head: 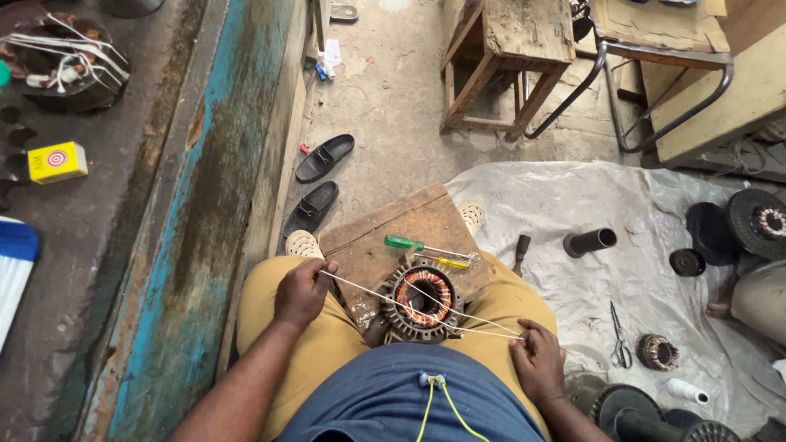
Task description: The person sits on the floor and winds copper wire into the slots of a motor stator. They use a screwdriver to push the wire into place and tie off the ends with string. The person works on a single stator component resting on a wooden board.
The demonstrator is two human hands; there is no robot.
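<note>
One motor stator [422,300] rests on a worn wooden board [385,237] set across the seated person's lap. The stator is a round, ribbed, dark metal ring with orange-copper windings visible around its open centre. White cords [385,296] run taut across its top face, from hand to hand; at least two strands can be counted.

The left hand [302,290] is clenched around the cord ends at the stator's left. The right hand [536,358] pinches the opposite cord ends just to the stator's right.

Two screwdrivers lie on the board just beyond the stator: one green-handled [404,242], one yellow-handled [452,263].

On the grey plastic sheet [573,196] to the right: one pair of scissors [620,340], one dark tube [589,241], one small wound rotor [657,352], one white spool [686,390].

Two black slippers [319,182] lie on the concrete floor to the left of the board. One wooden stool [506,57] stands beyond.
</note>
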